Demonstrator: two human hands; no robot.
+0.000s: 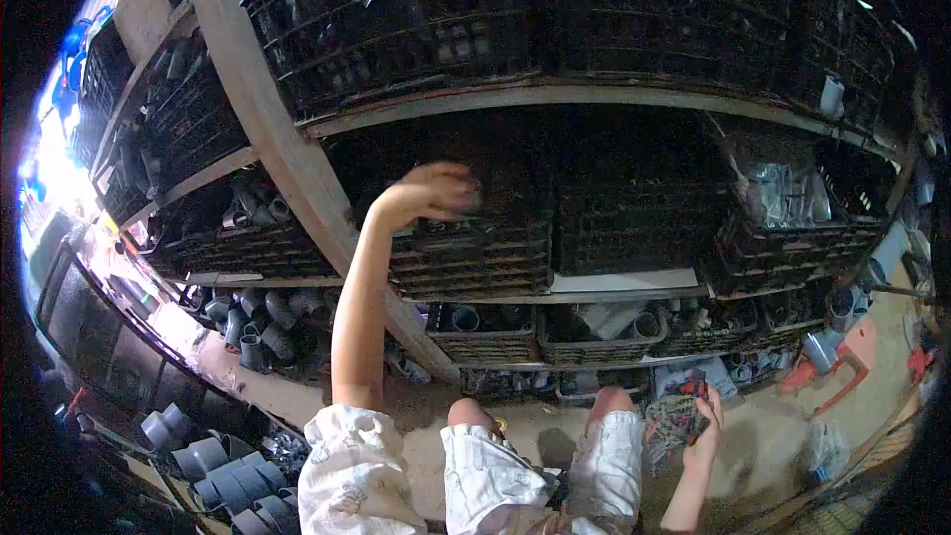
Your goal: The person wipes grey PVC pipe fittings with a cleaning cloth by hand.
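My left hand [431,193] is raised over the front of a black plastic crate [471,253] on the middle shelf. Its fingers are smeared by motion, and I cannot make out whether anything is in them. Low on the right, beside my knee, my right hand [705,426] is closed round a crumpled, dark multicoloured rag [676,421]. The inside of the crate under my left hand is mostly too dark to see.
Wooden shelves [594,96] carry several black crates, one with clear plastic bags [788,193]. A slanted wooden post [282,129] stands left of my arm. Grey pipe fittings [233,476] are piled at lower left. An orange plastic piece [842,376] lies at right.
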